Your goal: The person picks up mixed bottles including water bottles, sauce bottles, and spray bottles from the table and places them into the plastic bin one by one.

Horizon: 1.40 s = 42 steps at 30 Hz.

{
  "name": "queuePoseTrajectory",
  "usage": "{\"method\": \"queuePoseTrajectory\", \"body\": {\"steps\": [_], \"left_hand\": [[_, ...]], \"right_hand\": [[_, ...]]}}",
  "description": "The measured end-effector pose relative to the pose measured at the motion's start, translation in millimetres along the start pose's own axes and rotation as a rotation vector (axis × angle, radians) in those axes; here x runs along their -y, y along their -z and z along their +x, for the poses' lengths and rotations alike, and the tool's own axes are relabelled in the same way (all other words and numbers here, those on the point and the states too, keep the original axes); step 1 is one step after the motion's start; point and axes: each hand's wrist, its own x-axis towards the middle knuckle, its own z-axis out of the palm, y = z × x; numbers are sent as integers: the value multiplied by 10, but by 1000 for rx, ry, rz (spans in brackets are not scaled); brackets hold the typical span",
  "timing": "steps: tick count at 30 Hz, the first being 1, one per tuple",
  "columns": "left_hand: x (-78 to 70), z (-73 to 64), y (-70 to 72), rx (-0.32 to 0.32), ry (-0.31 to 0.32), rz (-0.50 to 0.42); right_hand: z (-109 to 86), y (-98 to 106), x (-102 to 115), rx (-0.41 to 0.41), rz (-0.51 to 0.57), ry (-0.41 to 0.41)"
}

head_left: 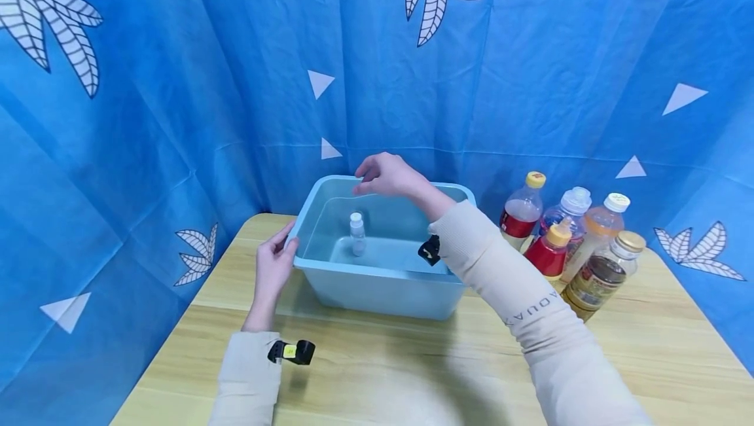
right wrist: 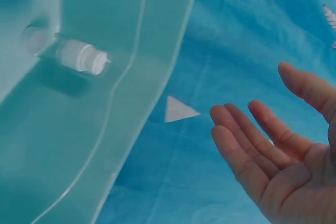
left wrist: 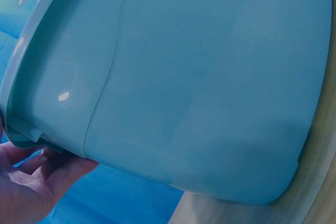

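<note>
A light blue plastic tub point(head_left: 383, 292) stands on the wooden table. My left hand point(head_left: 274, 261) grips the rim at its left end; in the left wrist view the fingers point(left wrist: 37, 169) curl beneath the lip. Inside the tub, near the left end, a small clear bottle with a white cap point(head_left: 357, 235) stands upright. Over the tub's back part is my right hand point(head_left: 385, 175), holding nothing. Its fingers are relaxed and apart in the right wrist view, where the bottle point(right wrist: 79, 56) shows inside the tub, away from the hand.
Right of the tub several bottles are grouped: a yellow-capped one with a red label point(head_left: 521, 210), a red squeeze bottle point(head_left: 550, 249), a gold-capped one with amber liquid point(head_left: 601, 275) and others behind. A blue curtain point(head_left: 377, 105) hangs close behind the table point(head_left: 353, 367).
</note>
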Motion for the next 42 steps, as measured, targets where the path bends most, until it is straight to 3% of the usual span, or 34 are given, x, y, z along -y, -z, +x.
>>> {"method": "queuePoseTrajectory", "body": {"steps": [20,34,42], "left_hand": [[23,-26,-9,-9,-18,15],[18,-24,1,-11,-28,22],[21,-28,-12,-24,-35,27]], "right_hand": [[-740,112,11,-92,39,212],[-1154,68,-206,-266,106,297],[-1362,-17,-418,-386,168,278]]}}
